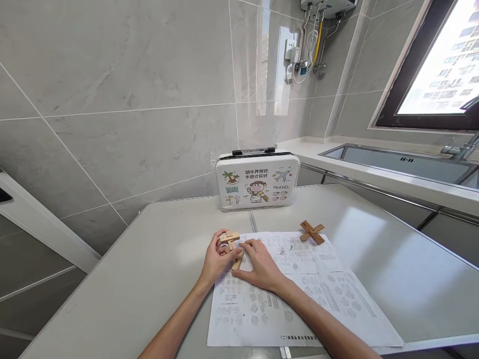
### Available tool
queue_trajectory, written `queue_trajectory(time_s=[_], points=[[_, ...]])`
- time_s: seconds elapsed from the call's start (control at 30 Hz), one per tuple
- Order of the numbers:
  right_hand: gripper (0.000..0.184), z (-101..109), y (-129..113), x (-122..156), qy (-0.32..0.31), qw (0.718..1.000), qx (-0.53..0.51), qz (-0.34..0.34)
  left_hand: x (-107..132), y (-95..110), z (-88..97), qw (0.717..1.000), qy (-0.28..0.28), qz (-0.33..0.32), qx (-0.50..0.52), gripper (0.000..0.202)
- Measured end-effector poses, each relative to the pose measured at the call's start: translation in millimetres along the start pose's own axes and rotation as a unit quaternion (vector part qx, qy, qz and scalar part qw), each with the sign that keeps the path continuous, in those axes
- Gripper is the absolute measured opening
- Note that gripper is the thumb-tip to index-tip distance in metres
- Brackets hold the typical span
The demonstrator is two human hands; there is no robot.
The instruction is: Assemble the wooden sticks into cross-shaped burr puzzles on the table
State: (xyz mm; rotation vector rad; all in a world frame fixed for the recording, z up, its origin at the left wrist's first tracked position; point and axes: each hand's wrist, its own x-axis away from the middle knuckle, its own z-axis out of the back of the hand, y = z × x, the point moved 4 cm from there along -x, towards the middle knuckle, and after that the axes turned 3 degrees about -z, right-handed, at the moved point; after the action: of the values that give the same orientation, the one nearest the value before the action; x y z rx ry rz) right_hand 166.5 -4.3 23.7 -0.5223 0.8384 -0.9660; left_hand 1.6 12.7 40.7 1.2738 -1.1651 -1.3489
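Observation:
My left hand (216,260) is closed round a wooden puzzle assembly (229,238) of interlocking blocks, just above the left edge of a printed instruction sheet (299,314). Between the thumb and fingers of my right hand (262,267) is a wooden puzzle piece (237,261), close below the assembly. Whether that piece touches the assembly I cannot tell, since my fingers cover part of both. Farther right, a cross-shaped wooden puzzle (312,232) lies across the sheet's far right corner.
A white carry case (258,182) with cartoon prints stands upright at the table's back, near the tiled wall (149,144). To the right is a counter with a sink (396,157) and a tap (462,149). The white table (160,239) extends on both sides of the sheet.

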Motion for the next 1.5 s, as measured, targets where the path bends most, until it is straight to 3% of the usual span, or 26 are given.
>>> queue_trajectory(time_s=[0.13, 0.27, 0.33, 0.4, 0.53, 0.67, 0.9, 1.13, 1.27, 1.4, 1.5], points=[[0.042, -1.5, 3.0, -2.2, 0.007, 1.0, -0.01, -0.011, -0.1, -1.1, 1.5, 1.0, 0.0, -0.011, -0.006, 0.078], [0.039, 4.2, 13.4, -8.5, 0.044, 0.986, -0.135, -0.089, -1.6, -1.7, 4.6, 1.0, 0.009, -0.016, -0.019, 0.079], [0.045, 6.6, 19.4, -12.0, 0.046, 0.956, -0.25, -0.146, -2.2, -2.0, 5.0, 1.0, 0.009, -0.016, -0.025, 0.08], [0.054, 8.7, 22.9, -14.8, 0.035, 0.907, -0.373, -0.191, -2.2, -2.1, 5.1, 0.999, 0.008, -0.019, -0.027, 0.08], [0.049, 13.5, 21.1, -17.3, -0.014, 0.82, -0.53, -0.214, -0.2, -1.5, 4.1, 0.999, 0.0, -0.016, -0.032, 0.081], [0.056, 17.1, 18.5, -16.5, -0.044, 0.783, -0.579, -0.225, 2.7, 2.6, 1.1, 0.999, -0.012, -0.013, -0.03, 0.081], [0.07, 18.1, 16.4, -16.3, -0.077, 0.784, -0.575, -0.22, 4.3, 6.6, -2.8, 0.999, -0.021, -0.02, -0.026, 0.081], [0.047, 14.3, 14.0, -14.8, -0.076, 0.76, -0.607, -0.219, 5.2, 6.8, -4.3, 0.999, -0.033, -0.028, -0.008, 0.078], [0.041, 18.7, 11.1, -13.6, -0.047, 0.777, -0.595, -0.2, 5.7, 7.5, -5.2, 0.999, -0.038, -0.03, -0.001, 0.077], [0.065, 23.8, 12.4, -13.3, 0.0, 0.823, -0.528, -0.208, 5.6, 7.8, -4.2, 0.999, -0.029, -0.028, -0.019, 0.078], [0.073, 24.1, 14.2, -14.2, 0.013, 0.844, -0.499, -0.193, 5.2, 9.5, -3.2, 0.998, -0.023, -0.039, -0.038, 0.077]])
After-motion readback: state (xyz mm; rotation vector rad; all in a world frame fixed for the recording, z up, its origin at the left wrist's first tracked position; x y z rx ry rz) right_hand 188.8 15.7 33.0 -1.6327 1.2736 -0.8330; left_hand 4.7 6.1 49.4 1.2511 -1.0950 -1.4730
